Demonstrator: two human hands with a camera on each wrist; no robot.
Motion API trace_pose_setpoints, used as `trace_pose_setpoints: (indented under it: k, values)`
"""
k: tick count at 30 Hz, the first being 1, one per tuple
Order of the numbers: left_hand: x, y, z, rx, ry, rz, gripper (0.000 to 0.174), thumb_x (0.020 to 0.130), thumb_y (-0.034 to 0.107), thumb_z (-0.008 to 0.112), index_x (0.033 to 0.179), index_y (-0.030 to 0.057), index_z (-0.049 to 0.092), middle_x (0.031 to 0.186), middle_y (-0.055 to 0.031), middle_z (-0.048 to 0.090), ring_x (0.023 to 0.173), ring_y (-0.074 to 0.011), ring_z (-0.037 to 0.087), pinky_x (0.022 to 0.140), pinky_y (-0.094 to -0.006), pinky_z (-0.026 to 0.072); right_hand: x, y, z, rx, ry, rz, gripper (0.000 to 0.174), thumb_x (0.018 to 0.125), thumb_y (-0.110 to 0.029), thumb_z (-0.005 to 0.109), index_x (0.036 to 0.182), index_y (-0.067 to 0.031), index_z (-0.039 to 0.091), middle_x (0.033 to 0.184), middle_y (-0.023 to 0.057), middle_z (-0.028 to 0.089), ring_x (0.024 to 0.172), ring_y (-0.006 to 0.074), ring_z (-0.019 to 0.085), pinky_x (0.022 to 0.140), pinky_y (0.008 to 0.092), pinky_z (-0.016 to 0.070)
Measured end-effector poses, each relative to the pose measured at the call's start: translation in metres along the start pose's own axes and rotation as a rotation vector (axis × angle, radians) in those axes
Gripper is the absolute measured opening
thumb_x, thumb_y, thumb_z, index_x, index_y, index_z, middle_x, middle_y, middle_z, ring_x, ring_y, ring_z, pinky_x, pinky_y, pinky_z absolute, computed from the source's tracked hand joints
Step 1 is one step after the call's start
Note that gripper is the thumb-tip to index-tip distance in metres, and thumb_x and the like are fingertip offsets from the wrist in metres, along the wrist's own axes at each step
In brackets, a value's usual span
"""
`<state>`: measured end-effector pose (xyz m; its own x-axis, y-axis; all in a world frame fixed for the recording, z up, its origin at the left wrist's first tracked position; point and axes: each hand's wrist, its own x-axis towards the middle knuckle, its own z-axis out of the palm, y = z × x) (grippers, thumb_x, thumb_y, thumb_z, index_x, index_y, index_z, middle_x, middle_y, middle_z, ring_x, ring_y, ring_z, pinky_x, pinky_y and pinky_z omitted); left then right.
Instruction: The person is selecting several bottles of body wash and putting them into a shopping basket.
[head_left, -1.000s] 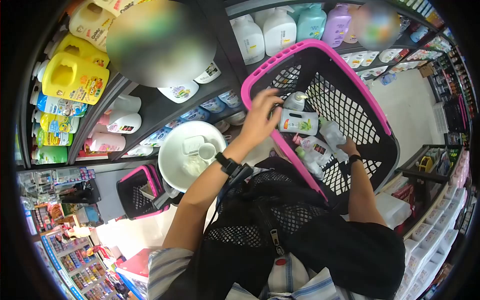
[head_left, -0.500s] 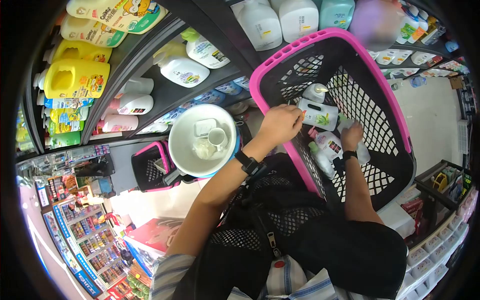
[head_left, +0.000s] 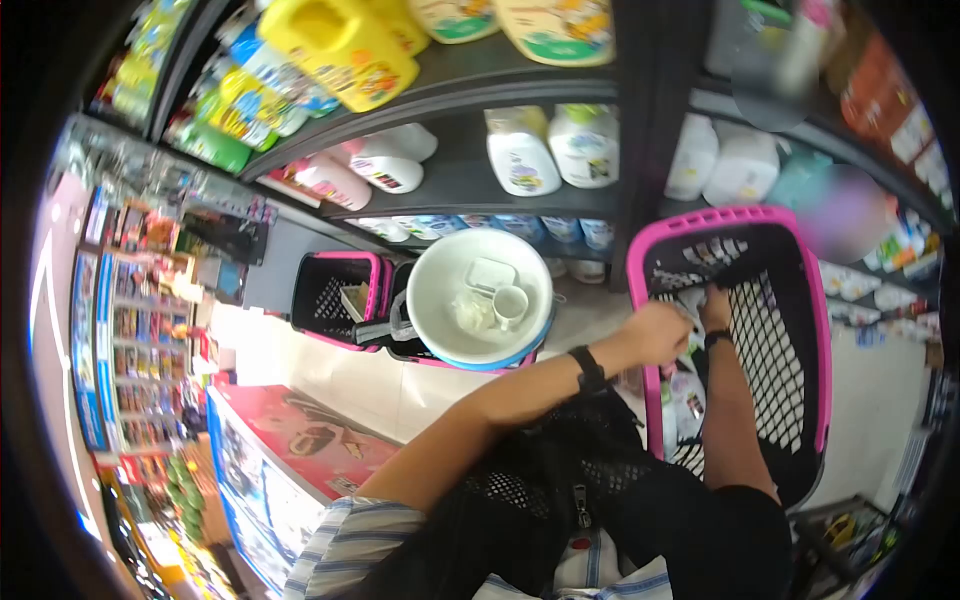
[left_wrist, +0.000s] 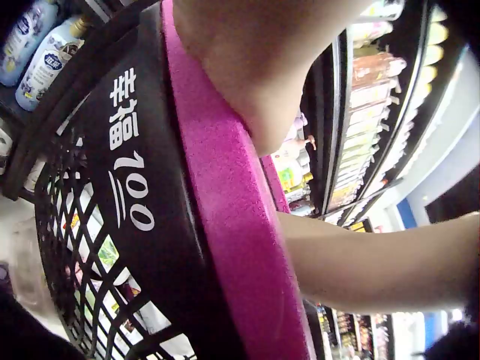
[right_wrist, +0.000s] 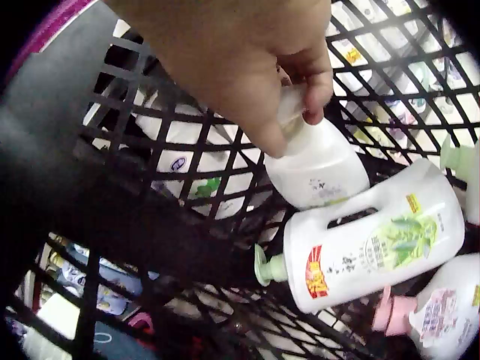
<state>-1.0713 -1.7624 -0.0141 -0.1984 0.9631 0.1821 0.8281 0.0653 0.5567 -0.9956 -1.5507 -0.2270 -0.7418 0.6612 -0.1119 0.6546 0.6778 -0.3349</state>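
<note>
My left hand (head_left: 660, 333) grips the pink rim (left_wrist: 225, 202) of a black mesh shopping basket, its fingertips hidden. Down inside the basket, my right hand (right_wrist: 232, 75) pinches the pale top of a white pump bottle (right_wrist: 319, 169) between thumb and fingers. Beside that bottle lies a white handled jug (right_wrist: 375, 232) with a green leaf label and a pale green cap. A white bottle with a pink pump (right_wrist: 442, 311) lies past the jug. In the head view, my forearm and hand cover part of the bottles.
A white basin (head_left: 430, 325) to the left holds a mug (head_left: 509, 305), a soap box (head_left: 492, 273) and a bagged item. Another pink-rimmed basket (head_left: 330, 290) stands behind it. Shelves (head_left: 460, 155) of bottles line the far side; a red-topped display case (head_left: 310, 430) is at lower left.
My left hand has gone from spread fingers above the rim to a grip on it. My right hand has moved from the nearer bottles to the pump bottle at the far end. The head view has swung left.
</note>
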Motion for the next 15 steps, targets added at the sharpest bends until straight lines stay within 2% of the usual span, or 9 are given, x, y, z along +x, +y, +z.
trace_pose_setpoints:
  k: [3, 5, 6, 9, 11, 12, 13, 14, 15]
  values:
    - [-0.001, -0.008, 0.015, -0.023, 0.082, 0.018, 0.012, 0.071, 0.018, 0.062, 0.071, 0.0056, 0.06, 0.072, -0.0116, 0.06, 0.074, -0.0325, 0.061, 0.069, -0.0432, 0.0505, -0.012, -0.024, -0.018, -0.069, -0.071, 0.08, 0.039, 0.07, -0.003, 0.071, 0.105, -0.0068, 0.055, 0.113, 0.021, 0.056, 0.091, 0.0421, 0.062, 0.077, 0.0468, 0.0527]
    - [-0.001, -0.012, 0.021, 0.02, 0.073, 0.04, 0.013, 0.07, 0.017, 0.062, 0.071, 0.0046, 0.06, 0.072, -0.0117, 0.061, 0.076, -0.0329, 0.062, 0.071, -0.0439, 0.0503, -0.02, -0.034, -0.042, -0.026, 0.014, 0.054, 0.034, 0.069, -0.004, 0.073, 0.099, -0.0061, 0.057, 0.109, 0.0213, 0.057, 0.091, 0.0411, 0.062, 0.076, 0.0474, 0.0519]
    - [-0.001, -0.012, 0.019, 0.018, 0.1, 0.034, 0.013, 0.07, 0.017, 0.062, 0.071, 0.0046, 0.06, 0.072, -0.0117, 0.061, 0.076, -0.0329, 0.062, 0.071, -0.0439, 0.0503, -0.021, -0.036, -0.057, 0.023, 0.039, 0.035, 0.032, 0.069, -0.007, 0.073, 0.095, -0.0053, 0.057, 0.105, 0.0213, 0.059, 0.089, 0.0413, 0.062, 0.075, 0.0471, 0.0515]
    - [0.0, -0.007, 0.01, -0.025, 0.014, 0.019, 0.021, 0.071, 0.02, 0.062, 0.082, 0.0021, 0.062, 0.08, -0.015, 0.063, 0.08, -0.035, 0.062, 0.076, -0.0452, 0.0498, -0.017, -0.031, -0.103, 0.146, 0.13, -0.032, 0.022, 0.069, -0.009, 0.072, 0.086, -0.0029, 0.06, 0.086, 0.0188, 0.063, 0.086, 0.0385, 0.063, 0.072, 0.044, 0.0505]
    - [-0.001, -0.001, -0.002, -0.068, 0.006, -0.043, 0.04, 0.075, 0.021, 0.066, 0.108, 0.002, 0.055, 0.103, -0.0155, 0.061, 0.093, -0.0338, 0.06, 0.082, -0.043, 0.0488, -0.034, -0.061, -0.163, 0.161, 0.167, -0.035, 0.02, 0.068, -0.01, 0.073, 0.082, -0.0024, 0.061, 0.081, 0.0165, 0.063, 0.08, 0.0358, 0.063, 0.069, 0.0419, 0.0494]
    - [-0.001, -0.001, -0.005, -0.173, 0.035, -0.037, 0.068, 0.072, 0.022, 0.074, 0.129, 0.0021, 0.041, 0.122, -0.0182, 0.052, 0.109, -0.0359, 0.055, 0.093, -0.0414, 0.0456, -0.045, -0.076, -0.189, 0.203, 0.169, -0.107, 0.021, 0.068, -0.011, 0.073, 0.084, -0.0027, 0.062, 0.081, 0.0158, 0.063, 0.078, 0.0353, 0.063, 0.068, 0.0416, 0.0491]
    - [-0.001, 0.002, -0.01, -0.175, 0.043, -0.018, 0.068, 0.072, 0.022, 0.074, 0.129, 0.0021, 0.041, 0.122, -0.0182, 0.052, 0.109, -0.0359, 0.055, 0.093, -0.0414, 0.0456, -0.059, -0.092, -0.215, 0.245, 0.169, -0.175, 0.023, 0.067, -0.011, 0.074, 0.085, -0.0031, 0.062, 0.081, 0.0151, 0.062, 0.075, 0.0348, 0.062, 0.067, 0.0412, 0.0489]
    - [-0.002, 0.007, -0.014, -0.278, 0.221, -0.032, 0.077, 0.069, 0.021, 0.078, 0.132, 0.0021, 0.039, 0.125, -0.0187, 0.05, 0.114, -0.0361, 0.052, 0.097, -0.0413, 0.0435, -0.075, -0.114, -0.241, 0.23, 0.212, -0.257, 0.025, 0.066, -0.01, 0.076, 0.087, -0.0041, 0.064, 0.082, 0.014, 0.063, 0.073, 0.0337, 0.062, 0.065, 0.0401, 0.0486]
    - [-0.001, 0.01, -0.017, -0.383, 0.395, -0.047, 0.085, 0.065, 0.02, 0.082, 0.135, 0.0022, 0.037, 0.128, -0.0191, 0.049, 0.12, -0.0362, 0.049, 0.101, -0.0411, 0.0414, -0.095, -0.137, -0.263, 0.221, 0.226, -0.251, 0.025, 0.066, -0.01, 0.076, 0.087, -0.0041, 0.064, 0.082, 0.014, 0.063, 0.073, 0.0337, 0.062, 0.065, 0.0401, 0.0486]
